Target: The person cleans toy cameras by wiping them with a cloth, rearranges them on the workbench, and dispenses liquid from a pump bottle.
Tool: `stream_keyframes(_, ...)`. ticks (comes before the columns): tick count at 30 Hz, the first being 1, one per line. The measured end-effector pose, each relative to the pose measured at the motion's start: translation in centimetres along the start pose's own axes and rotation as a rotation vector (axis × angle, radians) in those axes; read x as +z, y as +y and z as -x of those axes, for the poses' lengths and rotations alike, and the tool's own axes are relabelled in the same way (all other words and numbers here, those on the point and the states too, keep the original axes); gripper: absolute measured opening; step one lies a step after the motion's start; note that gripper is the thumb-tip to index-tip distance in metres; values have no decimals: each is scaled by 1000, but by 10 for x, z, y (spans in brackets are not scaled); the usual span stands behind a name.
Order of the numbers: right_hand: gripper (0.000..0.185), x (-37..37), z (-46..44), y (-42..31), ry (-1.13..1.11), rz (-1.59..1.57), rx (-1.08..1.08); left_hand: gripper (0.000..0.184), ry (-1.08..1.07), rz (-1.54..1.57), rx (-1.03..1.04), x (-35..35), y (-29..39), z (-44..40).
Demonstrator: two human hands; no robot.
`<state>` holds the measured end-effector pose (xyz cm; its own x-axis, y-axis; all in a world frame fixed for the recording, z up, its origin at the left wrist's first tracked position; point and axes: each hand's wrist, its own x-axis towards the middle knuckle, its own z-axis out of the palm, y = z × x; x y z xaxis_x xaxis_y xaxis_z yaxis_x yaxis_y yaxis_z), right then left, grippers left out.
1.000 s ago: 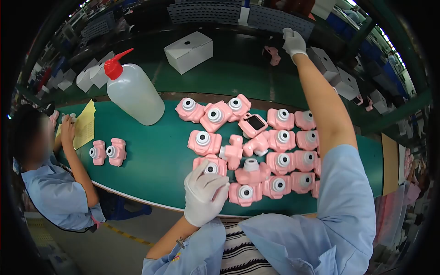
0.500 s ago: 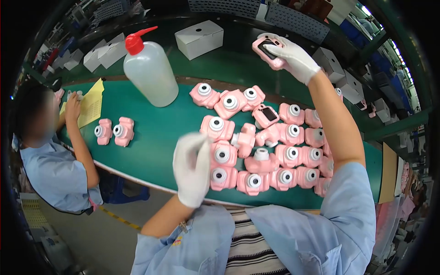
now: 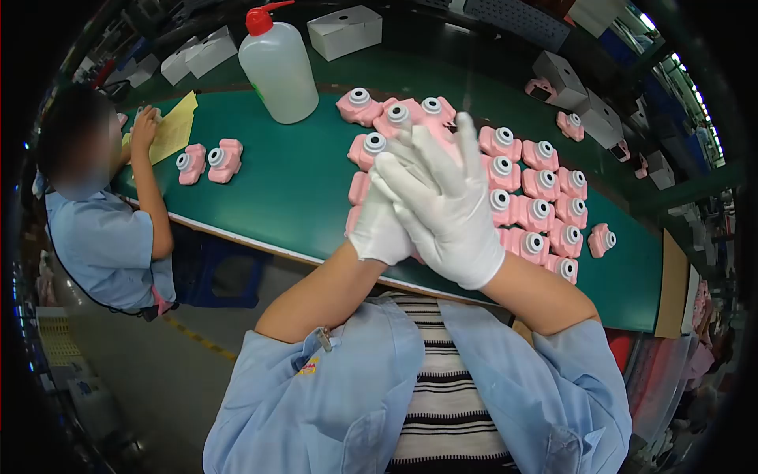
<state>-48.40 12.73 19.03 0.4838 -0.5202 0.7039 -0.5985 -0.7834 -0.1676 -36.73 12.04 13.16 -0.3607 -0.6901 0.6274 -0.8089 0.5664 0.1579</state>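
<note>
head view: the right hand point(image 3: 454, 209) lies across the left hand point(image 3: 381, 229), its fingers extended and spread; the left hand's grip is hidden and cannot be told. cameras point(image 3: 539, 182) sit beyond both hands and to their right. caution: with such close packing, a low rightward sweep could shove one into its neighbours.

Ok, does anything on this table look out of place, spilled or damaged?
One pink camera sits alone, right of the rows of pink cameras, so it looks a little stray. I see no spill or damage, though the left hand and right hand hide part of the rows.
</note>
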Motion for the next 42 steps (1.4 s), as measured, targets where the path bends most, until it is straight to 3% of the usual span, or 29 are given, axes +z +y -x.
stream_keyframes(1, 26, -2, 0, 2, 17, 45, -9, 45, 42, 278, -90, 5, 6, 3)
stream_keyframes(3, 25, -2, 2, 18, 159, -297, 122, 42, 102, 729, -238, 5, 19, 5)
stream_keyframes(4, 23, -13, 1, 16, 80, -822, 577, 42, 93, 896, -311, -2, 25, 2)
stream_keyframes(5, 16, -25, -1, 34, -88, -214, 254, 42, 86, 1060, -381, -9, 30, -3)
stream_keyframes(7, 14, -27, 8, 32, 69, -165, 95, 43, 79, 1379, -528, -16, 35, -8)
stream_keyframes(10, 13, -11, 33, -4, 320, -1010, 787, 44, 261, 1247, -513, -19, 31, 0)
stream_keyframes(13, 10, -4, 41, -4, 406, -583, 392, 58, 130, 921, -168, -22, 16, 6)
stream_keyframes(14, 9, -23, 32, 10, 55, -372, 169, 64, -170, 935, -79, -24, 3, -4)
stream_keyframes(17, 13, -26, 25, 6, 107, -122, 105, 61, 91, 878, -12, -24, 16, -13)
stream_keyframes(18, 21, -24, 24, 13, 124, -135, 116, 75, 99, 1023, -60, -8, 15, -4)
stream_keyframes(21, 29, -23, 18, 7, 400, -1005, 925, 85, 213, 1174, -325, -4, 33, 1)
stream_keyframes(22, 35, -20, 22, 16, 350, -1293, 873, 88, 247, 1254, -415, -3, 37, 2)
stream_keyframes(25, 29, 3, 25, -8, 471, -894, 685, 87, 302, 1701, -652, -2, 30, 2)
stream_keyframes(26, 26, -5, 23, -2, 285, -645, 448, 86, 220, 1798, -707, -9, 26, 2)
stream_keyframes(27, 22, -12, 20, 5, 176, -413, 188, 86, 200, 1717, -604, -9, 24, 5)
stream_keyframes(28, 22, -14, 17, 5, 150, -369, 149, 85, 178, 1631, -503, -7, 21, 8)
stream_keyframes(29, 22, -12, 22, 7, 46, -634, 288, 85, 153, 1544, -403, -6, 17, 10)
stream_keyframes(30, 24, -10, 27, 9, -22, -915, 466, 82, 73, 1182, -82, -8, 8, 10)
stream_keyframes(32, 27, -9, 33, 14, -108, -1182, 757, 85, 110, 915, 115, -13, 16, 8)
stream_keyframes(33, 27, -11, 32, 18, -165, -1219, 839, 86, 187, 839, 111, -6, 18, 9)
stream_keyframes(36, 25, -14, 25, 10, -148, -815, 575, 87, 64, 1065, -44, -5, 7, 12)
stream_keyframes(38, 24, -11, 26, 12, -88, -709, 378, 78, 242, 1038, -238, -10, -10, 9)
stream_keyframes(41, 26, -19, 36, 22, -109, -870, 568, 56, 367, 877, -606, -27, -57, 6)
stream_keyframes(42, 30, -20, 40, 26, -19, -1007, 745, 50, 412, 778, -651, -22, -85, 11)
